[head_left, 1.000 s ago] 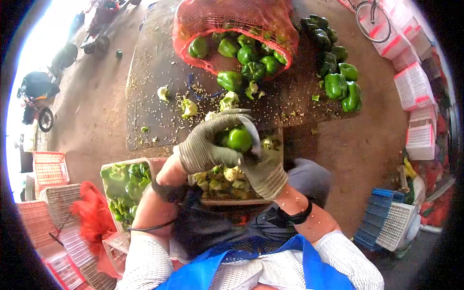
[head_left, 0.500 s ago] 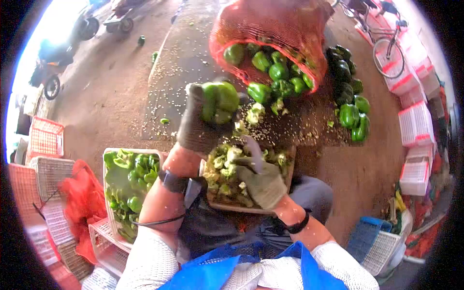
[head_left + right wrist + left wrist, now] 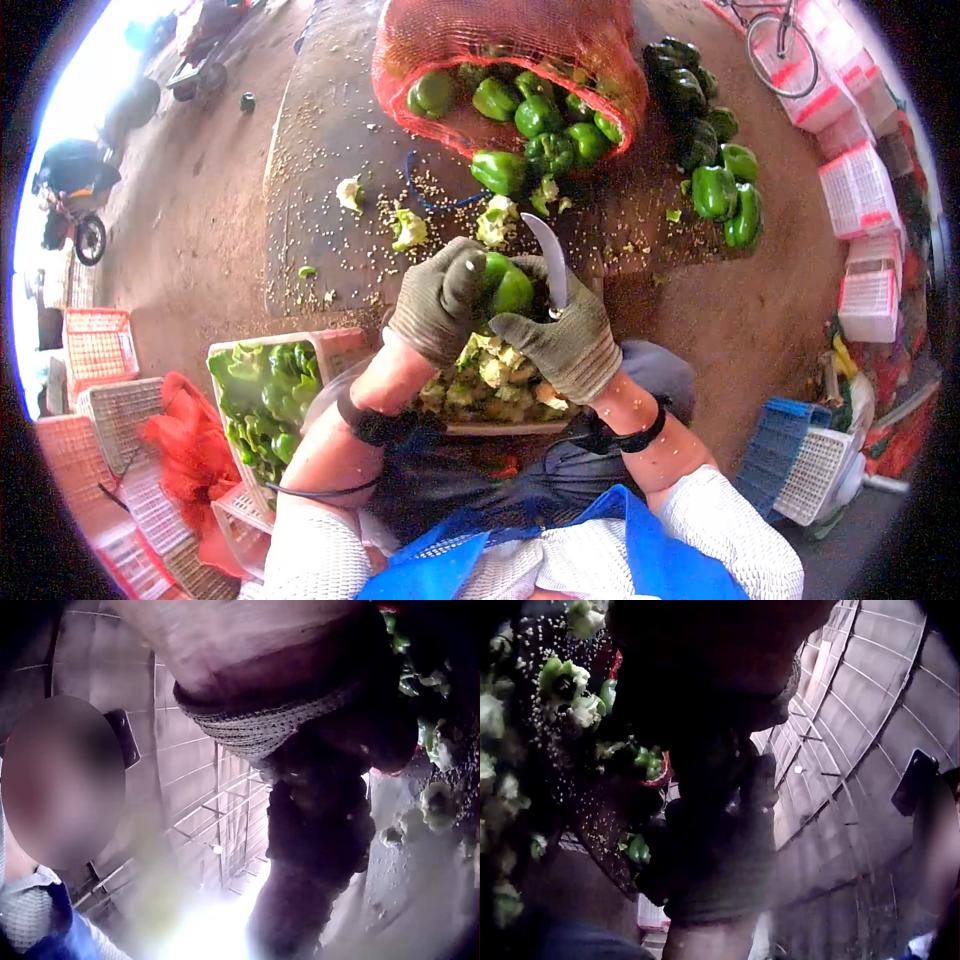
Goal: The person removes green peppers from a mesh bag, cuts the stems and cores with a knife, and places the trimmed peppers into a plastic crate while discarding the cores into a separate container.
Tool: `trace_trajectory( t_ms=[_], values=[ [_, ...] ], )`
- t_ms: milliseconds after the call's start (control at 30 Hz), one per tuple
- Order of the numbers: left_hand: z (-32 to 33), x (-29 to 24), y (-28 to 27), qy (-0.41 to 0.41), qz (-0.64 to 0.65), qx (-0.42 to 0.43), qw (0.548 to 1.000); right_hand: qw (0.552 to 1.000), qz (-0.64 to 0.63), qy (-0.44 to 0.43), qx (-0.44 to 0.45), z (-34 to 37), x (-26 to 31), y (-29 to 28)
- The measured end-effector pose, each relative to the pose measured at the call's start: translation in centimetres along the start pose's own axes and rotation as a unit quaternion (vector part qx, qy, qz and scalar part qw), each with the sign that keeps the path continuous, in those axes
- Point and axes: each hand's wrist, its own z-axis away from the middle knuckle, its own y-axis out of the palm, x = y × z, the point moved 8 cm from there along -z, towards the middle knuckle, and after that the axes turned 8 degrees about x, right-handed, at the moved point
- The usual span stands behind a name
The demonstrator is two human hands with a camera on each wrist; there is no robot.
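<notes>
In the head view my gloved left hand (image 3: 440, 305) holds a green bell pepper (image 3: 510, 288) from its left side. My gloved right hand (image 3: 572, 342) grips a knife with a curved blade (image 3: 548, 255), its tip pointing up and away from my body. The right thumb lies along the near side of the pepper, while its other fingers are partly hidden behind the knife. Below both hands sits a crate (image 3: 500, 429) of pale pepper cores (image 3: 490, 370). Both wrist views are dark, showing the gloves mostly as silhouettes.
A red mesh sack (image 3: 510, 35) spills whole peppers onto a dark, seed-strewn mat (image 3: 320, 230). More peppers (image 3: 714, 193) lie in a row at right. At left stands a crate (image 3: 216, 390) of cut peppers beside red netting (image 3: 180, 430). Stacked crates (image 3: 858, 188) line the right side.
Half a second ago my left hand held a pepper farther forward, apart from the knife hand over the core crate. Both hands have come together at the pepper. The head view has shifted.
</notes>
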Motion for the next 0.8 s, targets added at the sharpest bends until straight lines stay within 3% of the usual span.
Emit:
trace_trajectory(
  t_ms=[67,100,133,200,267,300,400,433,533,567,667,700,800],
  values=[
    [-0.5,-2.4,0.2,-0.003,0.066,0.018,0.998,0.998,0.042,-0.048,-0.025,-0.1,0.0,-0.7],
    [-0.7,-2.7,0.2,0.045,0.018,0.035,0.998,0.995,0.068,-0.066,-0.038,-0.1,-0.2,-1.1],
    [-1.0,-2.5,0.8,0.004,0.053,0.075,0.996,0.994,0.087,-0.065,-0.032,-0.1,-0.1,-1.3],
    [-1.3,-2.8,1.1,0.010,0.029,0.119,0.992,0.990,0.123,-0.063,-0.023,0.2,1.4,-1.9],
    [-1.1,-3.2,1.3,0.026,-0.029,0.058,0.998,0.986,0.135,-0.083,-0.049,0.2,1.9,-2.5],
    [-0.9,-3.5,1.5,0.037,-0.056,0.027,0.997,0.990,0.106,-0.076,-0.051,0.2,1.2,-2.7],
    [-1.1,-5.0,2.2,0.036,0.028,-0.005,0.999,0.990,0.079,-0.096,-0.072,0.7,0.7,-3.3],
    [-1.1,-5.3,2.6,0.024,0.060,0.009,0.998,0.990,0.070,-0.106,-0.067,0.9,1.1,-3.6],
    [-1.2,-5.4,3.2,0.040,-0.046,0.102,0.993,0.988,0.008,-0.135,-0.067,1.3,0.7,-3.5],
    [-1.2,-5.3,3.2,0.029,-0.052,0.092,0.994,0.987,-0.020,-0.145,-0.067,1.3,0.4,-3.3],
    [-1.4,-4.8,3.3,-0.007,-0.070,0.048,0.996,0.989,-0.018,-0.120,-0.085,1.4,-0.1,-3.3],
    [-1.5,-4.5,3.4,0.024,-0.046,0.005,0.999,0.991,0.025,-0.087,-0.103,1.4,-0.5,-3.4],
    [-1.7,-1.4,4.5,-0.041,0.124,-0.033,0.991,0.992,0.053,-0.007,-0.110,1.1,-1.2,-3.6]
  ],
)
